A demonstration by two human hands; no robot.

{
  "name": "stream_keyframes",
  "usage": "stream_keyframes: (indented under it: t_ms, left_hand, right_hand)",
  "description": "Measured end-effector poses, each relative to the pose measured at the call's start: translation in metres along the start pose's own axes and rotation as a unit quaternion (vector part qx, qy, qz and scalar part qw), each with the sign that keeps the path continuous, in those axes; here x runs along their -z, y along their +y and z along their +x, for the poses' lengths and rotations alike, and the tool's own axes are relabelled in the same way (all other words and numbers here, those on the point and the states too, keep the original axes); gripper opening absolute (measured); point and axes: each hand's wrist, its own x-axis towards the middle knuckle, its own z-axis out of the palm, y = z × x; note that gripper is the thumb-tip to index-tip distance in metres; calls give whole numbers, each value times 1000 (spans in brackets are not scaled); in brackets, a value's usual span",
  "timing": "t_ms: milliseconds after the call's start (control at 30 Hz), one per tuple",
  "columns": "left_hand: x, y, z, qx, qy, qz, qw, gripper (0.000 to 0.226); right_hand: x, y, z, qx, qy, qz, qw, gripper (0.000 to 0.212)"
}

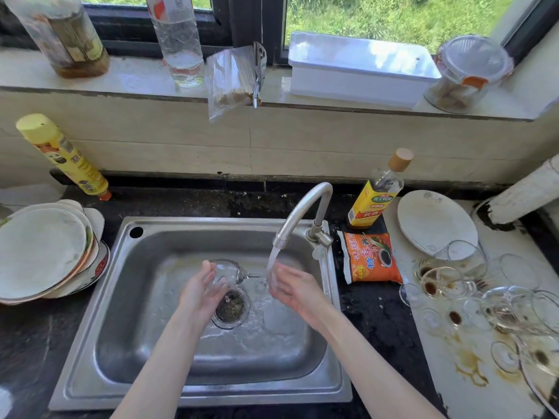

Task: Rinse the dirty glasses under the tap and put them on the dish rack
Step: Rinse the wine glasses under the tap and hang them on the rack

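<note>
sink [90, 343] sits mid-counter, tap [302, 213] at its back right corner. stacked plates [45, 255] lie left of it; sauce packet [370, 258], bottle [375, 195], plate [435, 222] and stained glasses [472, 300] lie right.

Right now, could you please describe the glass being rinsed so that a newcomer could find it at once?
Start at the steel sink. Above its drain, the left hand grips a clear stemmed glass lying sideways, stem toward the water stream. It alone is over the sink; the stained glasses crowd the right counter.
</note>
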Motion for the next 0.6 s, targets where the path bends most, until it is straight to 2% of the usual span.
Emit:
stream_keyframes:
  t_ms: [133,200,267,333,400,500,600]
  left_hand:
    - [-13,-6,-12,-151,-11,113,982,15]
    - [-24,-6,-23,-266,-17,230,936,16]
    - [-33,-6,-34,-365,-51,334,868,13]
    - [-37,-7,-39,-421,-97,381,818,8]
    - [-39,-9,-40,-442,-141,399,791,5]
    - [-40,-11,-40,-439,-193,407,777,8]
    - [-38,-11,-43,-379,-239,355,821,36]
  right_hand:
    - [1,9,-1,-17,24,53,998,21]
    - [-1,11,-2,-31,35,82,996,16]
    - [-2,12,-2,-45,41,103,993,12]
    - [-1,12,-1,-57,51,143,987,16]
    - [3,12,-2,-61,63,177,980,19]
    - [12,12,-4,-62,53,211,974,27]
    - [16,14,-2,-66,47,216,973,29]
